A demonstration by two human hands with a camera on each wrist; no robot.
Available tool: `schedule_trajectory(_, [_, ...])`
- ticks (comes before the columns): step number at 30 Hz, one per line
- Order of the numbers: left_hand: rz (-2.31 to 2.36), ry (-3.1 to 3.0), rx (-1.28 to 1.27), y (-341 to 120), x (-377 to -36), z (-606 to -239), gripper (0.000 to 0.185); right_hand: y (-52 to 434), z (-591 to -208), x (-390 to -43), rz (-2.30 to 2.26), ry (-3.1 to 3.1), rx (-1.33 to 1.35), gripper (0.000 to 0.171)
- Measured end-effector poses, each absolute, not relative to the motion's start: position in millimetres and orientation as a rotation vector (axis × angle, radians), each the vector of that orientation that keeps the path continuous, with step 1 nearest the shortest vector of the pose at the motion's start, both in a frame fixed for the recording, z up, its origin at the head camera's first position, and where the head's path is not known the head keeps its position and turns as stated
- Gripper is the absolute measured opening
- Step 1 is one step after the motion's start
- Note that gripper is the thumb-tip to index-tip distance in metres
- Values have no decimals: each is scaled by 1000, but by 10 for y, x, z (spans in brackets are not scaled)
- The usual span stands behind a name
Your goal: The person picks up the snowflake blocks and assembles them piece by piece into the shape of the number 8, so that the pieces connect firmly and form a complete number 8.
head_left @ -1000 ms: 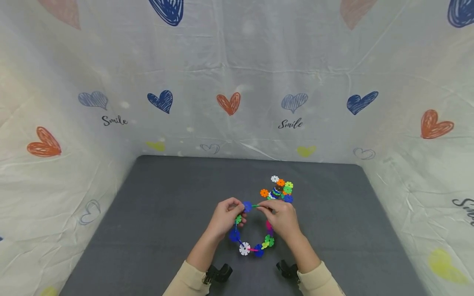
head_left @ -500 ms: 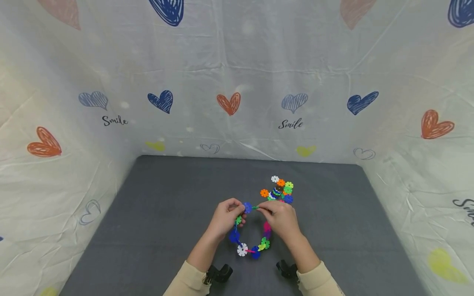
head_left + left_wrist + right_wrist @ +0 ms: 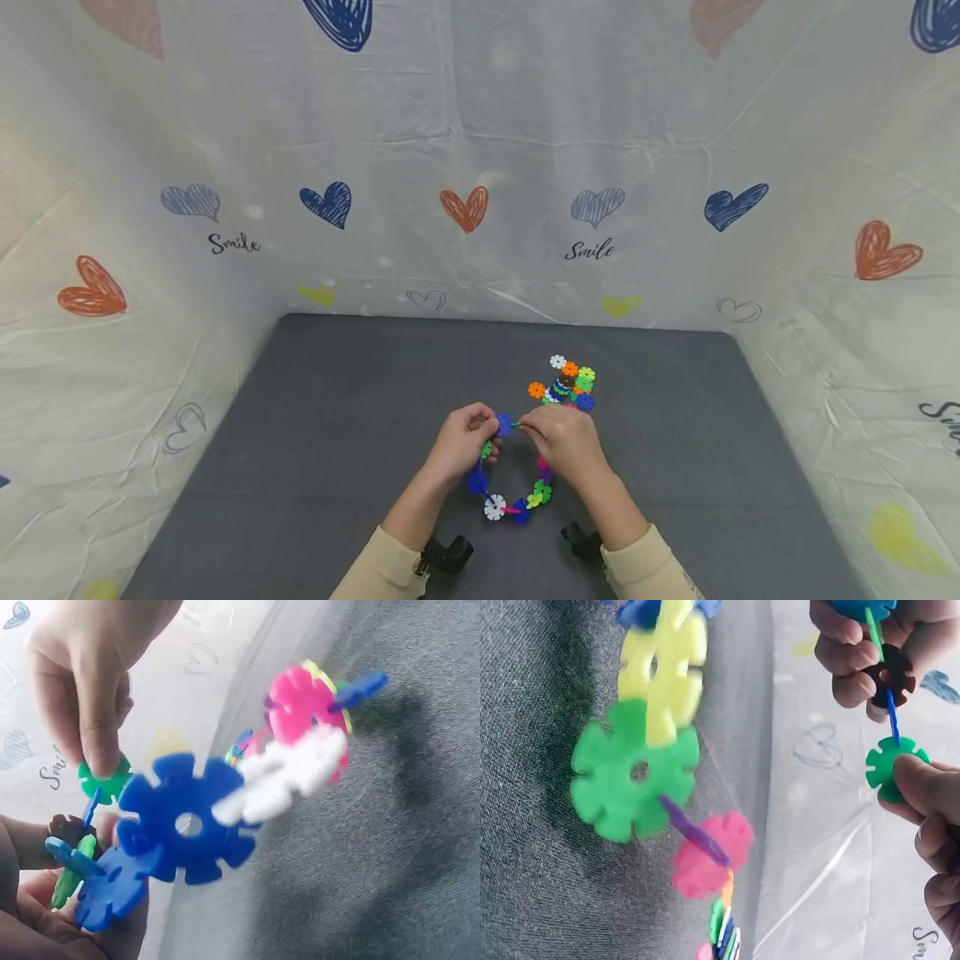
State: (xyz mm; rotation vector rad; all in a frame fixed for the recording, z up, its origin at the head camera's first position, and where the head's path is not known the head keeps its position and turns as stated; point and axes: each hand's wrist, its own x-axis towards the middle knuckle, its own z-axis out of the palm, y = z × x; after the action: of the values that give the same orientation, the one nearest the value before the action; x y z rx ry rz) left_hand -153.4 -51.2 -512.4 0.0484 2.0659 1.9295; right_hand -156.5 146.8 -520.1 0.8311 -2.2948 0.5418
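Observation:
A chain of colourful notched plastic discs curves between the two hands, its white disc (image 3: 494, 507) at the near side of the loop in the head view. My left hand (image 3: 459, 437) holds the chain around its brown disc (image 3: 904, 684), with a light green and a blue disc (image 3: 112, 889) beside its fingers. Opposite it, my right hand (image 3: 566, 437) pinches a green disc (image 3: 885, 761) between thumb and finger. A thin blue disc, seen edge-on, links that green disc to the brown one. The chain's pink disc (image 3: 712, 855) shows below the right hand, which partly hides that stretch.
Behind the right hand, several loose discs (image 3: 584, 383) and a small stack lie on the grey table (image 3: 360, 375). A white sheet (image 3: 525, 167) printed with hearts stands around the back and sides. Black wrist mounts (image 3: 448, 554) sit at both wrists.
Both hands keep their hold and stay almost in place. The hanging part of the chain sways slightly left, then back right.

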Motion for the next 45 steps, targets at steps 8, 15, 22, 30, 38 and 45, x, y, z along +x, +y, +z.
schedule_trajectory(8, [1942,2052,54,-472,-1528,-5126,15,1457,-5268,-1557,576,-2229,865,14])
schedule_trajectory(15, [1882,2120,69,-458,-1522,-5109,18,1487,-5300,-1554,643,-2238,806,15])
schedule_trajectory(22, [1724,2195,146,-497,-1514,-5150,21,1520,-5240,-1550,653,-2341,858,18])
schedule_trajectory(30, [1853,2031,120,-639,-1558,-5186,24,1915,-5340,-1767,1060,-2577,219,22])
schedule_trajectory(38, [1902,1892,101,-696,-1586,-5213,26,2173,-5665,-1964,1010,-2791,-302,38])
schedule_trajectory(45, [1991,1786,13,-678,-1601,-5234,30,2205,-5740,-2034,945,-2864,-403,35])
